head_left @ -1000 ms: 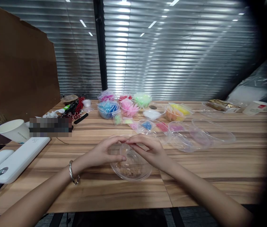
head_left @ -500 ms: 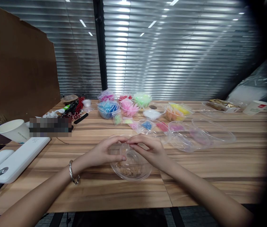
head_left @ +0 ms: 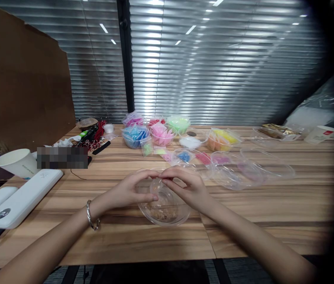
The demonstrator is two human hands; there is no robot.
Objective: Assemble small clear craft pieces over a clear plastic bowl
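A small clear plastic bag (head_left: 156,188) hangs over a round clear plastic bowl (head_left: 171,221) on the table in front of me. My left hand (head_left: 131,189), with a silver bracelet at its wrist, holds the bag from the left, its thumb low against it and its fingers reaching the top edge. From the right, my right hand (head_left: 189,187) pinches the same top edge between thumb and fingertips. Small brownish bits (head_left: 163,214) show at the bowl's near side; whether they lie in the bowl or in the bag is hard to tell.
Clear bowls with coloured packets, among them a blue one (head_left: 135,136) and a pink one (head_left: 162,135), stand behind my hands. Clear lids (head_left: 233,181) lie right of them. A paper cup (head_left: 17,163) and a long white device (head_left: 25,199) are at the left, beside a cardboard sheet (head_left: 25,79).
Hardly anything differs. My right fingertips have shifted very slightly to the right along the bag's top edge; the left hand and the bowl stay in place.
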